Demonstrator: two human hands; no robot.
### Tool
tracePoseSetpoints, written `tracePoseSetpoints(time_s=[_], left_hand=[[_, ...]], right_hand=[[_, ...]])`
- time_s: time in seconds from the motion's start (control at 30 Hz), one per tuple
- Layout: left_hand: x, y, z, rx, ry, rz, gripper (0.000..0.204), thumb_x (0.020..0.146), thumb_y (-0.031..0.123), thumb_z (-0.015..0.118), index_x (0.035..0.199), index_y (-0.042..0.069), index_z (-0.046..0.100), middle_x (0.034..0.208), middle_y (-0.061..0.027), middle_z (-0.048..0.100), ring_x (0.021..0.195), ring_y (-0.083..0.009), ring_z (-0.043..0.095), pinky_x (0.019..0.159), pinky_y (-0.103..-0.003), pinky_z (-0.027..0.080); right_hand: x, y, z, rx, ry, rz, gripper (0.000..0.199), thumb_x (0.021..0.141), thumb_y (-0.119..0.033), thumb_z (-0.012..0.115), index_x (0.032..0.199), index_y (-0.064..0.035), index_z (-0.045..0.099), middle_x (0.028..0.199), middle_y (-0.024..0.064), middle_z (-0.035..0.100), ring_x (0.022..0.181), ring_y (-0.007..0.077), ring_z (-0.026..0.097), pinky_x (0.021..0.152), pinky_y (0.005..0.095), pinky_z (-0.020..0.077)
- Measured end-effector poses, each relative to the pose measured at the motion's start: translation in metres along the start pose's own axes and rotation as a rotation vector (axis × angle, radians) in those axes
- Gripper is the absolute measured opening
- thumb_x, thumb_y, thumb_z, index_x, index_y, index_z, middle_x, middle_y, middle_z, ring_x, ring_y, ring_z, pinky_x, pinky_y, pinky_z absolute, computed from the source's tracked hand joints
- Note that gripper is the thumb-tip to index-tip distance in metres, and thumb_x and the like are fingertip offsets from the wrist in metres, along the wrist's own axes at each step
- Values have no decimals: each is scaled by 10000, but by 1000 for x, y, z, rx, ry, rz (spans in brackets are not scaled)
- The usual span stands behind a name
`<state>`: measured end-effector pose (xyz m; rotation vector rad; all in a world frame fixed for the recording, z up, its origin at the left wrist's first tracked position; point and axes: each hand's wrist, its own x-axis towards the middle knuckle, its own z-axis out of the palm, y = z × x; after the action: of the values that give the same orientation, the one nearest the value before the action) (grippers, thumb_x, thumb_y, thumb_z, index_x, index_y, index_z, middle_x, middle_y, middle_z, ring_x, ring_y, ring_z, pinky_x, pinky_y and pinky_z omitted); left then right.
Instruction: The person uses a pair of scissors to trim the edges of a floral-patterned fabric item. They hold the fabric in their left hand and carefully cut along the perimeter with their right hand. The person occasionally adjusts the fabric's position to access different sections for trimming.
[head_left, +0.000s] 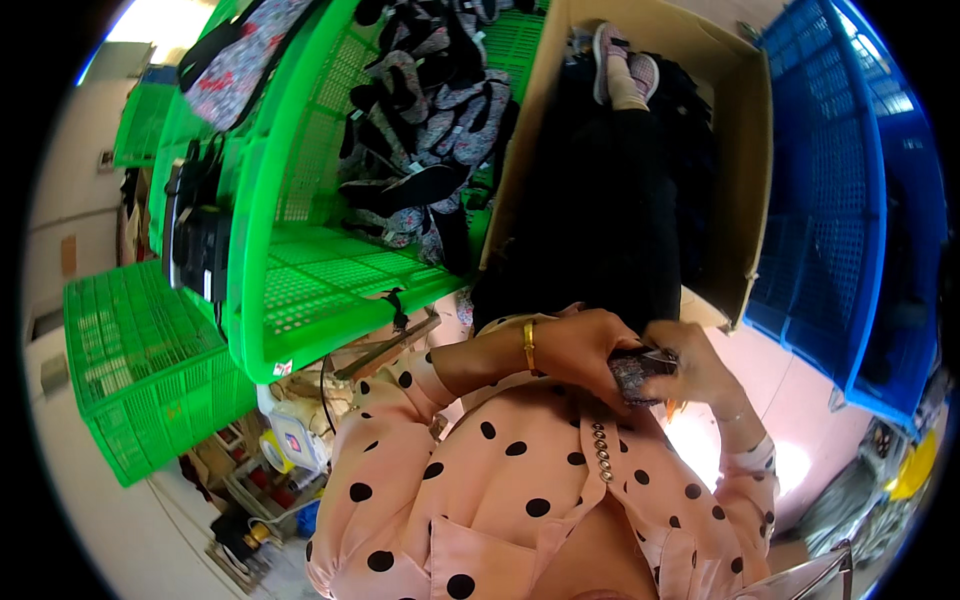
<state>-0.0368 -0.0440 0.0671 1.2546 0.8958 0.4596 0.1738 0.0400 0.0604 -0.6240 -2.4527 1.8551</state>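
Both hands are closed on a small grey patterned fabric piece [640, 376] with dark parts, held close to my shirt front. My left hand [592, 348], below a gold-coloured bracelet, grips its left side. My right hand [704, 366] pinches it from the right, with the thumb across its face. The fingers cover much of the piece, so its full shape is hidden. Beyond my left arm, a green plastic crate [262, 215] contains a heap of similar grey floral and black fabric pieces [430, 130].
A cardboard box [745, 190] with dark contents stands ahead, my legs stretched over it. Blue crates [825, 200] flank it on the right. On the left are another green crate [150, 360], a black device [205, 250] on the crate's side and a larger floral piece [245, 75].
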Motion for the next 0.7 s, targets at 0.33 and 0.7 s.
tracePoseSetpoints(time_s=[0.33,0.7], left_hand=[[15,-26,-3,24,19,-32,396,667,341,835,842,12,705,713,-96,680,635,-168,651,587,-291,477],[56,-58,-29,166,326,208,252,716,135,684,896,-31,623,787,-224,659,728,-338,663,646,-389,499]], right_hand=[[-32,-3,51,985,265,539,265,858,-65,652,1114,-4,626,989,12,644,880,92,585,786,231,467],[27,3,20,782,620,599,42,833,-39,630,866,-65,633,807,-2,631,721,89,598,691,224,493]])
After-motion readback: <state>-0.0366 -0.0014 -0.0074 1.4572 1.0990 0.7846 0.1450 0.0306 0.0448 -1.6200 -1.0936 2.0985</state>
